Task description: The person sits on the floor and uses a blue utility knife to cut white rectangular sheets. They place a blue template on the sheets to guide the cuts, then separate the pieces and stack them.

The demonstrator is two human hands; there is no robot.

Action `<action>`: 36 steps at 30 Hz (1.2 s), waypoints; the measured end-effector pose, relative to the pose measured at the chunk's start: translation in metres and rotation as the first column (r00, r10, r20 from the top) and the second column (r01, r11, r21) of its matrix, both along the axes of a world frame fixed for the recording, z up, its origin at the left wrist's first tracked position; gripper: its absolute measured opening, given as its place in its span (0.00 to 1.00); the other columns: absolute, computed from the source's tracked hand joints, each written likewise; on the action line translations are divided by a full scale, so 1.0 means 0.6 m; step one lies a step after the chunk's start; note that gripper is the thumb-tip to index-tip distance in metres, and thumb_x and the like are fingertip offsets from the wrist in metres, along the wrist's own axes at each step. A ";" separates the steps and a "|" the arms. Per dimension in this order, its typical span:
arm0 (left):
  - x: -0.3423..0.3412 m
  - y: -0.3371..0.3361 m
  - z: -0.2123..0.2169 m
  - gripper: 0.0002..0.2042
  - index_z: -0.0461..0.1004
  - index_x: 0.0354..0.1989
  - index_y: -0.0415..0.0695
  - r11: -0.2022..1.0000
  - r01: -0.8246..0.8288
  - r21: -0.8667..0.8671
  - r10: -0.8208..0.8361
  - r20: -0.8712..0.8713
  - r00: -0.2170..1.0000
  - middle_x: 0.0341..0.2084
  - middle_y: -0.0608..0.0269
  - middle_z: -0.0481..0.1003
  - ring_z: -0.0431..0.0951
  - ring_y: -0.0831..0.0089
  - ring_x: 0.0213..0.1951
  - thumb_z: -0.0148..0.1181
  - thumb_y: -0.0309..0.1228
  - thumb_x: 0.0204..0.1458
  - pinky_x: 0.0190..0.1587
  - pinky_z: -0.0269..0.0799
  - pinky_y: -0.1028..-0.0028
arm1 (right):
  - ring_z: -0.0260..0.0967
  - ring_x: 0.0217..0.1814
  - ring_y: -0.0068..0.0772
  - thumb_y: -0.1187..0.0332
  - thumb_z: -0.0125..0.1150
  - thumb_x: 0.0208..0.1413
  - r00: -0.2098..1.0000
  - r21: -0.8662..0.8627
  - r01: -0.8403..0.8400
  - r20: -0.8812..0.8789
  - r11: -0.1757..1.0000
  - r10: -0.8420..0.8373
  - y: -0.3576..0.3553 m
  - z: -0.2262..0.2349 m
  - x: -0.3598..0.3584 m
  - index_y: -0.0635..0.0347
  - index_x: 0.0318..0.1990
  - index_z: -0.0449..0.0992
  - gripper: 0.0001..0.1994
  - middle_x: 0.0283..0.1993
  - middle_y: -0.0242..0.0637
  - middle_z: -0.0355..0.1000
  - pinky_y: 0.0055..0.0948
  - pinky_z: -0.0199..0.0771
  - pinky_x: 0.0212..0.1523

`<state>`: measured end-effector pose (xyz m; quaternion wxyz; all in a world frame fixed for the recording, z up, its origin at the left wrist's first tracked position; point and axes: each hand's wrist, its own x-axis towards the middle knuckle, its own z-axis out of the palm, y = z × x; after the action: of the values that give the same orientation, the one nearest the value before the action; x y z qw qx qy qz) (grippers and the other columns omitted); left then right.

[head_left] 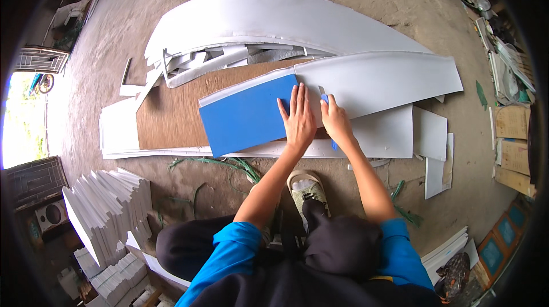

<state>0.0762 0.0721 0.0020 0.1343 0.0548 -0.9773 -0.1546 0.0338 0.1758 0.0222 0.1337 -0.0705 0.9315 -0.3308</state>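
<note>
My left hand point(299, 118) lies flat with fingers apart, pressing on the right end of a blue rectangular board point(246, 115). That board rests on a long white sheet point(377, 81), which reaches out to the right and shows as a strip along the blue board's far edge. Close beside the blue board's right edge, my right hand point(336, 119) is closed around a blue-handled utility knife point(325, 98). The knife's tip points away from me over the white sheet; most of its handle is hidden in my fist. Under the sheet is a brown wooden board point(171, 115).
A big curved white sheet point(269, 15) and white offcuts point(229, 55) lie beyond the board. Stacked white pieces point(108, 210) stand at the near left. Green strips point(243, 167) lie by my sandalled foot point(307, 187). Cardboard boxes point(512, 121) are at the far right.
</note>
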 end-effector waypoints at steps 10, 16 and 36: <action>-0.024 -0.177 -0.004 0.28 0.51 0.59 0.41 0.980 -0.191 -0.060 0.189 -0.030 0.981 0.61 0.59 0.49 0.43 0.65 0.64 0.47 0.28 0.46 0.61 0.27 0.49 | 0.69 0.25 0.56 0.61 0.39 0.58 0.998 0.090 -0.067 0.011 0.994 0.066 -0.034 0.000 -0.018 0.61 0.40 0.61 0.12 0.20 0.53 0.69 0.48 0.69 0.26; -0.119 -0.173 -0.003 0.22 0.65 0.49 0.45 0.987 0.130 0.089 -0.135 0.046 0.990 0.45 0.57 0.66 0.60 0.60 0.53 0.56 0.40 0.46 0.56 0.46 0.54 | 0.69 0.24 0.55 0.60 0.40 0.58 0.992 0.039 -0.107 -0.058 0.993 0.109 -0.036 -0.013 -0.026 0.60 0.41 0.61 0.13 0.19 0.52 0.69 0.47 0.69 0.24; -0.143 -0.213 0.102 0.26 0.71 0.38 0.44 0.898 0.329 0.292 -0.367 0.084 0.926 0.29 0.62 0.72 0.68 0.66 0.43 0.67 0.44 0.29 0.47 0.48 0.60 | 0.66 0.16 0.49 0.66 0.45 0.57 0.909 -0.146 -0.155 -0.408 0.977 0.084 -0.054 0.062 -0.058 0.67 0.37 0.63 0.10 0.12 0.47 0.64 0.38 0.64 0.13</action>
<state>-0.0095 -0.0558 0.0635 0.0281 -0.0925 -0.9474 -0.3051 -0.0011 0.1435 0.0592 -0.0459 -0.2051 0.9004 -0.3810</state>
